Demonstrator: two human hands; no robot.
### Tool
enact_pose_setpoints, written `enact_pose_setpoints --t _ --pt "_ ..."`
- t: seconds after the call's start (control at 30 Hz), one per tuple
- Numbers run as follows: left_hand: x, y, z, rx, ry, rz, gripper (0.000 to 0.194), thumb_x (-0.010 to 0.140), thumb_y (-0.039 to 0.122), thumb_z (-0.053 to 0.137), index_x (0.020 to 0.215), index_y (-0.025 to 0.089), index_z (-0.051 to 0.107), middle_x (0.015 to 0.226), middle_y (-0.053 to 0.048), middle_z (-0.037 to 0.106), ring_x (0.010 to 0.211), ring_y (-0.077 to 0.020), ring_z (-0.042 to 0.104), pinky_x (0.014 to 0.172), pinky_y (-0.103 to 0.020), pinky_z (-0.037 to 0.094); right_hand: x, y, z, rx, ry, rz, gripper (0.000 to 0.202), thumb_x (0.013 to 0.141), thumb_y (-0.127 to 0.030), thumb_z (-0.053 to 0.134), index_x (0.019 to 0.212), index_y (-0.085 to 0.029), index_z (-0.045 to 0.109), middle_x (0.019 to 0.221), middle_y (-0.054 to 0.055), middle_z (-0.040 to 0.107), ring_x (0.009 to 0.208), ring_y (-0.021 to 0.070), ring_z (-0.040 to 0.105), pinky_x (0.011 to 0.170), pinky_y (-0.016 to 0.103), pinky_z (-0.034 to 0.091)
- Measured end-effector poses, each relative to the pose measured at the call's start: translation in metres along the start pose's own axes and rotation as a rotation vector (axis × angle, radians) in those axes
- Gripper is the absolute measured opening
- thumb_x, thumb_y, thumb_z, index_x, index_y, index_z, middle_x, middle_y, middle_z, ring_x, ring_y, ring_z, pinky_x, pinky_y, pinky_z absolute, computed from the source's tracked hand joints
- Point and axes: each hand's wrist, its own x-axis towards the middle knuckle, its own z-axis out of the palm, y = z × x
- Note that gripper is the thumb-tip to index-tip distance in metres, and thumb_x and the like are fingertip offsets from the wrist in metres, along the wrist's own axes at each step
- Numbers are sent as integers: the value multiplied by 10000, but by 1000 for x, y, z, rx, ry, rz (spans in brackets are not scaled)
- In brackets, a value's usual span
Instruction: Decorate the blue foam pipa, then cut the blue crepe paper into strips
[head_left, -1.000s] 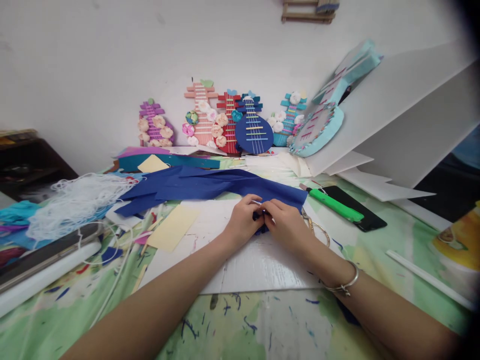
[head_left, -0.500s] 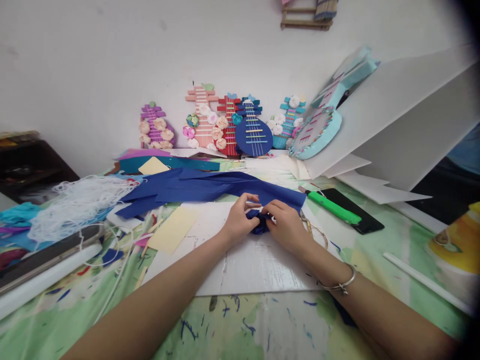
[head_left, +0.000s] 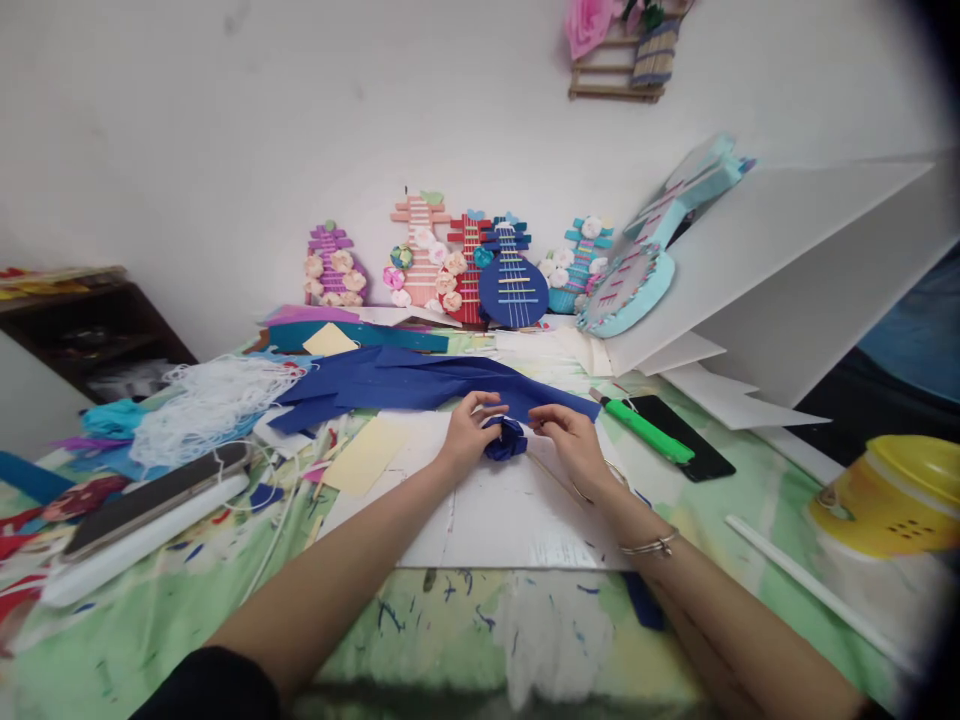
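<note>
My left hand (head_left: 472, 435) is closed on a blue crumpled-paper flower (head_left: 506, 439), thumb against its left side, over a white board (head_left: 480, 520). Just right of the flower, my right hand (head_left: 566, 440) hovers with bent fingers slightly parted and nothing visible between them. Partly hidden beneath that hand is a pair of scissors (head_left: 616, 470). Behind both hands spreads a strip of blue crepe paper (head_left: 405, 380). A pale yellow paper piece (head_left: 367, 455) lies on the board's left part.
A green cutter (head_left: 649, 430) rests across a black flat object (head_left: 682, 440) at right, near a yellow-lidded tub (head_left: 892, 490). White string (head_left: 217, 405) and a phone (head_left: 161, 500) lie left. Decorated lute-shaped crafts, including a blue one (head_left: 514, 280), lean against the wall.
My right hand has come off the blue flower and moved slightly right. My left hand keeps its hold, and more of the flower shows. The camera view has tilted up a little.
</note>
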Motion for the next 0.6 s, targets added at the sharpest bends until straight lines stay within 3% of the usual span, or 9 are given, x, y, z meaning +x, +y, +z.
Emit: enact_pose_setpoints --t 0.27,0.43,0.6 --pt "-3 4 4 6 50 40 280 652 131 616 912 184 526 1215 -99 539 1071 -222 620 874 -329 480 -3 9 14 124 -181 97 311 686 -269 645 983 -178 629 854 52 716 810 215 677 743 353 545" --pt "-5 8 5 74 -49 47 330 673 138 591 1000 185 600 1101 -86 620 1039 -225 626 897 -361 482 -4 13 15 120 -156 78 329 655 -209 648 981 -177 619 886 43 700 833 198 654 791 355 519" --pt "-5 11 3 186 -111 47 284 646 88 581 896 181 680 1066 -79 636 1066 -217 588 925 -330 468 -3 15 11 122 -107 103 267 710 -227 599 971 -172 610 894 58 696 826 188 653 769 342 519"
